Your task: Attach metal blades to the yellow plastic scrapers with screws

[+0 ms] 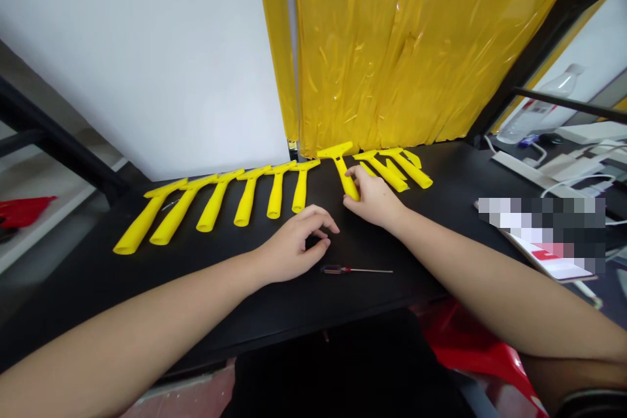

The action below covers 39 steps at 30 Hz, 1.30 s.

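My right hand (375, 199) has its thumb and fingers around the lower part of a yellow T-shaped squeegee handle (340, 163). This handle is tilted, with its crossbar toward the back of the black table. My left hand (296, 245) is held over the table with loosely curled fingers and a gap between thumb and fingertips, nothing in it. Several similar yellow squeegee handles (211, 202) lie in a row to the left, their hollow ends toward me. A screwdriver (356, 270) with a dark red grip and thin shaft lies in front of my hands.
More yellow handles (385, 171) lie right of my right hand, partly overlapping. A blurred-out phone-like device (553, 261) lies at the right edge. Beyond it are white cables (582, 183) and a plastic bottle (543, 104). A yellow plastic curtain (392, 46) and white panel (161, 65) stand behind.
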{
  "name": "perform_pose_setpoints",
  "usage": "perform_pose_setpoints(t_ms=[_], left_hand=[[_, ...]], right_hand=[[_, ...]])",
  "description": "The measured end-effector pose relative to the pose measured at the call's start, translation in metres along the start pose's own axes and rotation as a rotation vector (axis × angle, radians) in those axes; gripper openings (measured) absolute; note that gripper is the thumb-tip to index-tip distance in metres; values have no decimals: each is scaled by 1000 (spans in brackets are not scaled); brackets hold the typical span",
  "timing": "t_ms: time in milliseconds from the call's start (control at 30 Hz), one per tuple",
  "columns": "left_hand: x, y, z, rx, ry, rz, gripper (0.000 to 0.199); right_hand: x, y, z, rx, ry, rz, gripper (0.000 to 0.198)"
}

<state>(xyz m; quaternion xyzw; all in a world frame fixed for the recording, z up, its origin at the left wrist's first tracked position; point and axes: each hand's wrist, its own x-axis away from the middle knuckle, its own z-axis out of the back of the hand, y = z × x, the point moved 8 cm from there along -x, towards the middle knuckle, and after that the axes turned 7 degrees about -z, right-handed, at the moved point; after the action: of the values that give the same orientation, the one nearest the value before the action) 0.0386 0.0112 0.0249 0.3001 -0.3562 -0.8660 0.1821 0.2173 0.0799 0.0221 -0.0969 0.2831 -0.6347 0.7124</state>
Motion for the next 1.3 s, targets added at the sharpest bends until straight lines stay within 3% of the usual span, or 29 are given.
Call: perform_pose_setpoints(t_ms=[233, 467, 667, 1300], left_hand=[[-1, 6, -3, -132, -102, -23, 23], [-1, 11, 0, -401, -121, -101, 22], [0, 7, 6, -603, -102, -99, 21], [1, -12, 18, -861, -47, 17, 26]], right_hand=[[-3, -3, 7, 211, 140, 28, 39], [-4, -5, -10, 270, 82, 73, 36], [-8, 1, -23, 280, 8, 68, 45], [-7, 8, -13, 305, 26, 27, 39]])
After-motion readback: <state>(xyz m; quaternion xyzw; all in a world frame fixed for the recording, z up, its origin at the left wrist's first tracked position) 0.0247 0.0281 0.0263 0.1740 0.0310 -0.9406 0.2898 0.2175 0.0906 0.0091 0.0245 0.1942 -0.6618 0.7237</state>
